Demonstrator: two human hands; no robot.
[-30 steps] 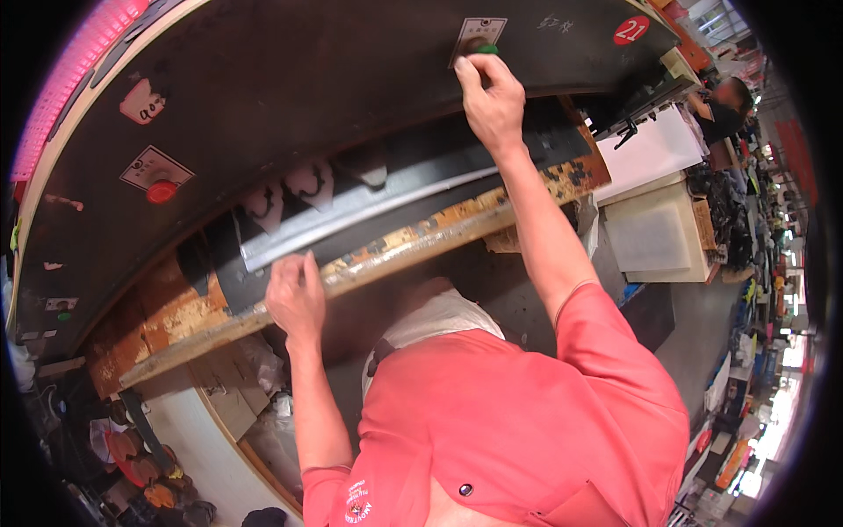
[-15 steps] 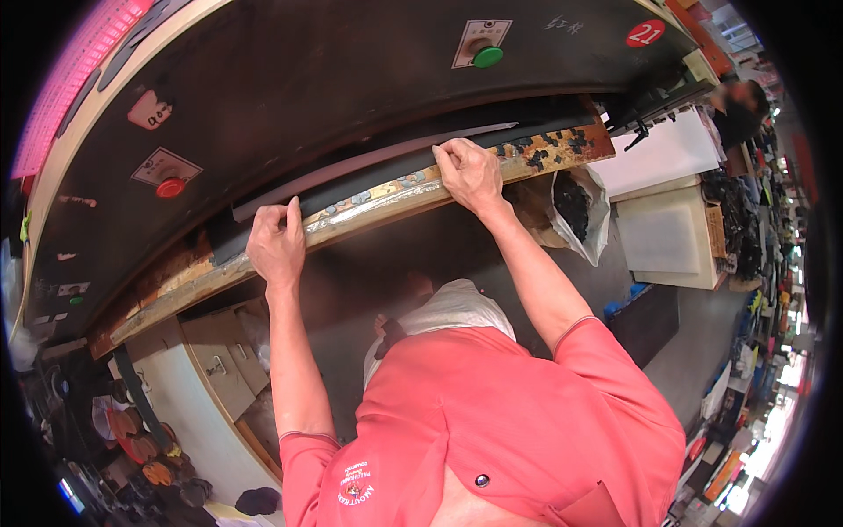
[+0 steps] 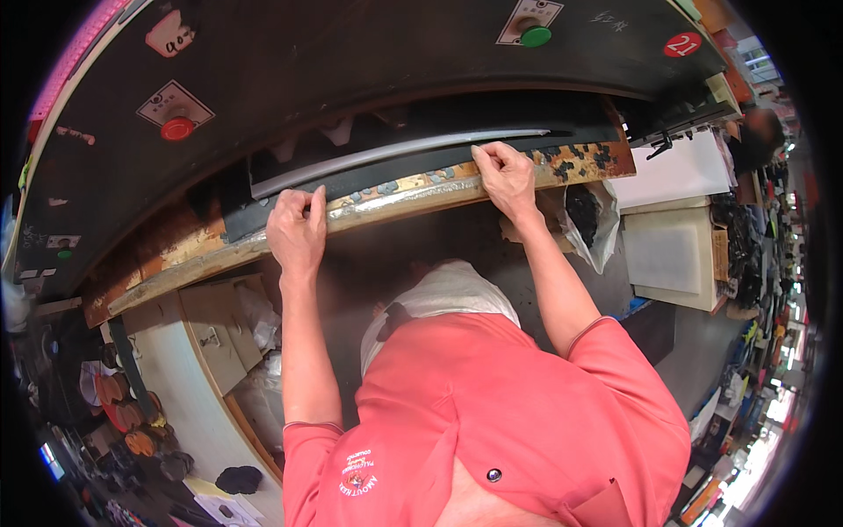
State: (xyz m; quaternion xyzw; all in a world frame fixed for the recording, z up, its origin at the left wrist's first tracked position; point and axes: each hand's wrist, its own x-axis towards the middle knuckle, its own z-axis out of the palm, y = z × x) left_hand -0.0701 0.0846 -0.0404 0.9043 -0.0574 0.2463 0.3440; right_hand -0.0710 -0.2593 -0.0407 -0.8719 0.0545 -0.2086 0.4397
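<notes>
A thin dark sheet lies along a worn wooden ledge in the low opening of a black machine. My left hand is closed in a pinch at the sheet's near edge, left of the middle. Farther right, my right hand pinches the same edge with thumb and forefinger. Both fingertips hide the exact grip. A long, narrow silvery-grey strip runs across the sheet just beyond my fingers. Behind it, pale pointed shapes show dimly in the opening.
The machine's black front carries a red button and a green button. Small dark scraps litter the ledge's right end. Below it hangs a whitish bag with dark contents. A pale cabinet stands lower left; white boards are at right.
The view has shifted, so the machine and ledge sit differently in it. The strip looks brighter, and pointed shapes now show behind it. Both hands keep their pinch at the sheet's edge.
</notes>
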